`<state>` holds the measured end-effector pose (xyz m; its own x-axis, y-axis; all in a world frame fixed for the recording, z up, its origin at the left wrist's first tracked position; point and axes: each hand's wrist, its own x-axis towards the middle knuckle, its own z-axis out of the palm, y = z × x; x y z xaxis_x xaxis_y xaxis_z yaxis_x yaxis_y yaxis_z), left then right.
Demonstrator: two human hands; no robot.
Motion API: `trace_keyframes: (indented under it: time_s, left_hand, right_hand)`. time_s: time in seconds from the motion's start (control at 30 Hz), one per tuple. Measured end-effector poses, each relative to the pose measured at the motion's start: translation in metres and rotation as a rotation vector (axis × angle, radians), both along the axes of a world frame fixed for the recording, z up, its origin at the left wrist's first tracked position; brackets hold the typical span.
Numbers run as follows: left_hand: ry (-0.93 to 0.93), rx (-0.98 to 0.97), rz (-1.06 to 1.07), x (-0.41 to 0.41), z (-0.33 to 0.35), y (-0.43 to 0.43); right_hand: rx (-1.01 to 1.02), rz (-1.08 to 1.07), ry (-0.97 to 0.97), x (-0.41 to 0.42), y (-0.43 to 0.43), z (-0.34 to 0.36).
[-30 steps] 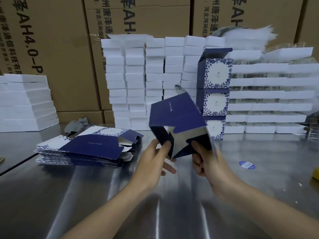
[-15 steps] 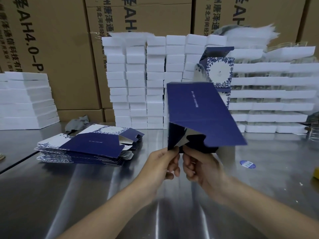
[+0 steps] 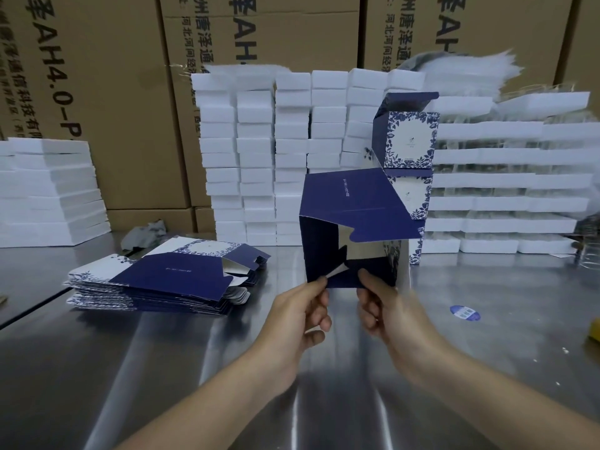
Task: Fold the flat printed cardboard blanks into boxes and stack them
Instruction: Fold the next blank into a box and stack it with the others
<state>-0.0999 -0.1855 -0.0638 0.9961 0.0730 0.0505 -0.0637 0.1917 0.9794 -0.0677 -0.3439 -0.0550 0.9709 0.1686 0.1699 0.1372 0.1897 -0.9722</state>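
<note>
A half-folded box [image 3: 344,206] was held up in the air above the shiny worktop [image 3: 162,368]; it was dark blue, and its open bottom faced the camera. The left hand [image 3: 302,316] pinched a small flap at the bottom left corner between thumb and finger; the right hand [image 3: 386,310] gripped the bottom edge just beside it, with the fingers curled under; the two hands were close but not touching. A pile of flat blanks [image 3: 162,277] lay on the worktop to the left; a stack of folded boxes [image 3: 409,141] stood upright behind the held box; white foam blocks [image 3: 292,151] were piled behind, and big brown cartons [image 3: 113,92] stood at the back; a round blue sticker [image 3: 465,312] lay on the worktop to the right.
</note>
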Motion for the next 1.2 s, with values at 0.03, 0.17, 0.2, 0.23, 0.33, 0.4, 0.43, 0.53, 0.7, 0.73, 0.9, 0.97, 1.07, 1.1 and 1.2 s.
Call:
trace_keyframes:
  time_s: [0.03,0.17,0.2,0.23,0.33,0.4,0.43,0.53,0.7,0.73,0.9,0.97,1.07,1.1,1.2]
  left_hand:
    - [0.003,-0.005,-0.010,0.000,0.000,0.000]
    - [0.007,0.021,0.005,-0.002,0.001,0.001]
    - [0.005,0.019,0.017,-0.002,0.001,0.001]
    - [-0.002,0.022,0.026,-0.002,0.001,0.001]
    - [-0.011,0.040,0.035,-0.003,0.002,-0.001]
    - [-0.020,0.038,0.029,-0.004,0.000,-0.001]
    - [-0.026,0.046,0.020,-0.004,0.000,0.000]
    - [-0.026,0.066,0.000,-0.004,-0.001,-0.001]
    - [-0.040,0.029,0.140,-0.003,-0.001,-0.004]
    - [-0.080,0.050,0.212,-0.002,-0.001,-0.001]
    - [-0.536,0.480,0.431,-0.004,0.007,0.017]
    - [-0.660,0.644,0.395,-0.006,0.015,0.023]
    - [-0.647,0.707,0.272,-0.008,0.019,0.028]
    - [-0.603,0.657,0.231,-0.009,0.019,0.027]
    - [-0.478,0.525,0.196,-0.010,0.017,0.022]
  right_hand:
    - [-0.018,0.023,0.002,0.000,0.001,0.000]
    - [-0.065,0.052,-0.006,-0.002,0.002,0.001]
    - [-0.070,0.035,-0.034,-0.003,0.002,0.001]
    - [-0.064,0.011,-0.058,-0.003,0.002,0.001]
    - [-0.036,-0.041,-0.083,-0.005,0.001,0.001]
    - [-0.006,-0.038,-0.082,-0.007,0.000,0.002]
    - [0.000,-0.035,-0.086,-0.007,0.000,0.002]
    - [-0.047,-0.043,-0.128,-0.005,-0.003,0.002]
    - [-0.064,-0.137,-0.188,0.009,-0.008,-0.002]
    - [-0.098,-0.161,-0.215,0.014,-0.011,-0.002]
    - [-0.391,-0.293,-0.446,0.031,-0.030,-0.001]
    - [-0.559,-0.355,-0.584,0.036,-0.037,-0.003]
    - [-0.688,-0.423,-0.771,0.046,-0.044,-0.005]
    - [-0.688,-0.425,-0.801,0.048,-0.045,-0.006]
    - [-0.609,-0.370,-0.804,0.047,-0.042,-0.007]
